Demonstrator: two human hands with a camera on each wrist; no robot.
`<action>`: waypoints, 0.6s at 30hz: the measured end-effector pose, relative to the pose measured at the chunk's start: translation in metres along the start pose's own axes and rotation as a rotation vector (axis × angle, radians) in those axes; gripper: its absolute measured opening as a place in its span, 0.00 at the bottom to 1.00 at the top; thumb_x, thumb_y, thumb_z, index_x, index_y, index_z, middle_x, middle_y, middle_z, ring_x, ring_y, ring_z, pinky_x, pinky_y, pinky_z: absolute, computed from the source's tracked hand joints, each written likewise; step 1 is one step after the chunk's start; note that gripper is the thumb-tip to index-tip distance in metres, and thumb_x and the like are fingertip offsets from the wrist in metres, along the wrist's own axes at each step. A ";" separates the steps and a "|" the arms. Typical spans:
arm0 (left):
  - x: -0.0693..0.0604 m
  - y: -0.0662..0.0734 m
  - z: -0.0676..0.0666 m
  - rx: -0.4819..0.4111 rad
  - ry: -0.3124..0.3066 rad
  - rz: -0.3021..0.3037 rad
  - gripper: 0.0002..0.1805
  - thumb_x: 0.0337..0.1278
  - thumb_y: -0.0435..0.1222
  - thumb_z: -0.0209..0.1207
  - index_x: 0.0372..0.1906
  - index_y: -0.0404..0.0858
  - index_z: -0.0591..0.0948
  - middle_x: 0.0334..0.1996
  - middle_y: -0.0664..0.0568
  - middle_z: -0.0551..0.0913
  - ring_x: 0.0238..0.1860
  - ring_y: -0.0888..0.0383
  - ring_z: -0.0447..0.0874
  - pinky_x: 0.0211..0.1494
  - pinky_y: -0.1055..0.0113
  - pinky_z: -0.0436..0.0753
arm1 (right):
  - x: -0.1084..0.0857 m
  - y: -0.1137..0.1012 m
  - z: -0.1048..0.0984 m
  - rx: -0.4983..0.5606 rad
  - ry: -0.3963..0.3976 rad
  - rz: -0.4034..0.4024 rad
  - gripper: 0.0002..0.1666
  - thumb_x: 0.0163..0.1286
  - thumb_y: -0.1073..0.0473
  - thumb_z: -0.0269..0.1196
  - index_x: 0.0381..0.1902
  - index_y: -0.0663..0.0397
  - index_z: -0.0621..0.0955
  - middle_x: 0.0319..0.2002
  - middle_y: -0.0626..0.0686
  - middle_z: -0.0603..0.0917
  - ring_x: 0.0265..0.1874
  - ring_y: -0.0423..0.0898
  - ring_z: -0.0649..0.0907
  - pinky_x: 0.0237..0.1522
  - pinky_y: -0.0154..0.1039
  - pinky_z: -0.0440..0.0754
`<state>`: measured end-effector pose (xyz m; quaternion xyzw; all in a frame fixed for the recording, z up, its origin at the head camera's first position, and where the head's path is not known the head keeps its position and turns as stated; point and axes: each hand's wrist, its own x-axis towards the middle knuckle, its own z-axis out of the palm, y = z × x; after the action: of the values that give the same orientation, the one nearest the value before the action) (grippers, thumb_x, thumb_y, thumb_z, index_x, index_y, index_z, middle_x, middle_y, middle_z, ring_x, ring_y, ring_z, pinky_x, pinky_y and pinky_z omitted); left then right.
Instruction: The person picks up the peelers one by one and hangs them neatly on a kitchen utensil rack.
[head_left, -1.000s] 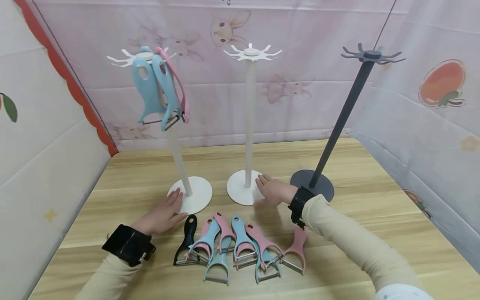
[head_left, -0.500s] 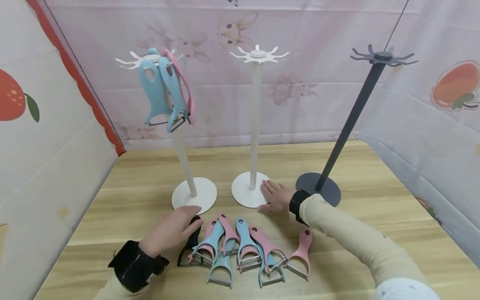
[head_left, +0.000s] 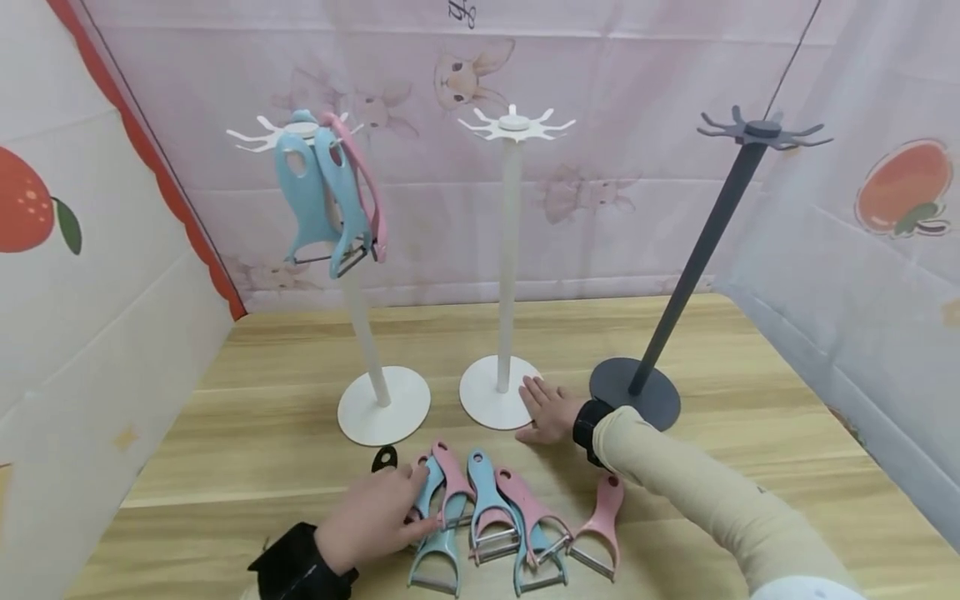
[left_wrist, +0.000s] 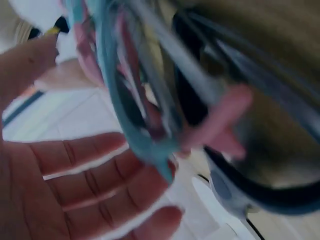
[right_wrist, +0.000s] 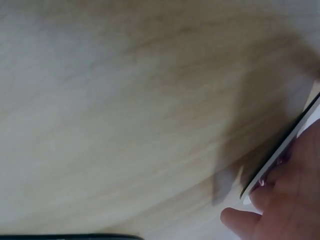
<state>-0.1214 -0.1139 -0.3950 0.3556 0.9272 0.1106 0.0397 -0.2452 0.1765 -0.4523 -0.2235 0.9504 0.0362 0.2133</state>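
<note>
My left hand point(head_left: 375, 517) reaches over the left end of a pile of vegetable peelers, its fingertips at a blue peeler point(head_left: 432, 482). In the left wrist view its fingers point(left_wrist: 95, 185) extend beneath the blue peeler point(left_wrist: 120, 110), beside a pink peeler point(left_wrist: 225, 120); motion blurs the contact. A black peeler point(head_left: 385, 457) is mostly covered by that hand. My right hand point(head_left: 551, 414) rests with extended fingers on the round base of the middle white stand point(head_left: 487, 392). In the right wrist view, the right hand point(right_wrist: 292, 200) lies along the base's rim.
Three blue and pink peelers hang on the left white stand point(head_left: 363, 333). A dark grey stand point(head_left: 693, 271) leans in view at the right, its base near my right wrist. One pink peeler point(head_left: 602, 521) lies at the pile's right end. Printed cloth point(head_left: 600, 225) walls the table.
My left hand has left the left stand's base and moved down and right, over the black peeler to the blue one. My right hand stays on the middle base.
</note>
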 end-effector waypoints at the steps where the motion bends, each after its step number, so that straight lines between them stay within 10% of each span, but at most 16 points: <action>1: 0.000 0.002 0.002 0.031 0.006 -0.008 0.27 0.51 0.54 0.58 0.42 0.33 0.76 0.20 0.58 0.66 0.20 0.63 0.62 0.19 0.70 0.62 | 0.000 0.000 0.000 0.009 0.002 -0.001 0.51 0.66 0.33 0.44 0.71 0.61 0.43 0.71 0.59 0.38 0.69 0.53 0.40 0.65 0.54 0.48; 8: 0.002 0.010 0.008 0.150 0.056 -0.032 0.18 0.49 0.46 0.62 0.32 0.34 0.76 0.19 0.54 0.65 0.19 0.61 0.63 0.16 0.69 0.62 | 0.000 -0.001 0.001 0.034 -0.019 0.016 0.51 0.66 0.33 0.45 0.71 0.61 0.41 0.71 0.59 0.35 0.69 0.53 0.38 0.63 0.56 0.50; 18: 0.004 0.010 0.007 0.070 0.011 -0.089 0.18 0.47 0.45 0.64 0.32 0.33 0.77 0.21 0.53 0.67 0.18 0.61 0.63 0.17 0.70 0.64 | -0.001 -0.004 -0.003 0.045 -0.044 0.019 0.51 0.66 0.34 0.45 0.71 0.61 0.40 0.71 0.59 0.34 0.69 0.53 0.37 0.63 0.58 0.49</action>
<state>-0.1174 -0.1029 -0.3993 0.3144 0.9457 0.0782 0.0272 -0.2436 0.1724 -0.4494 -0.2090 0.9480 0.0220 0.2390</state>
